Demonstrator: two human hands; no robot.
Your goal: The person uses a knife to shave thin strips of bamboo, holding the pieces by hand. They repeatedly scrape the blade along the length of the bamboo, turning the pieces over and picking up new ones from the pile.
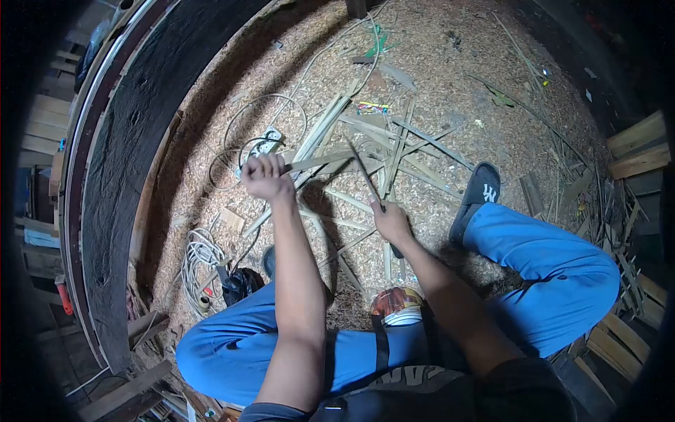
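My left hand (268, 176) is closed in a fist around one end of a flat wooden strip (320, 162), which points to the right. In my right hand (392, 224) is a knife (367, 174) with a dark handle and a long narrow blade, its tip angled up and to the left. The blade's upper part crosses the strip's far end in this view. Beneath both hands, several loose wooden strips (422, 169) lie crossed over each other on the floor.
Wood shavings cover the floor (436, 84). A white power strip (267, 143) with looped cable lies beyond my left hand. A coiled cable (202, 260) and a black plastic bag (242, 285) sit near my left knee. My sandal (475, 200) is at right; planks (640, 144) stand along the right edge.
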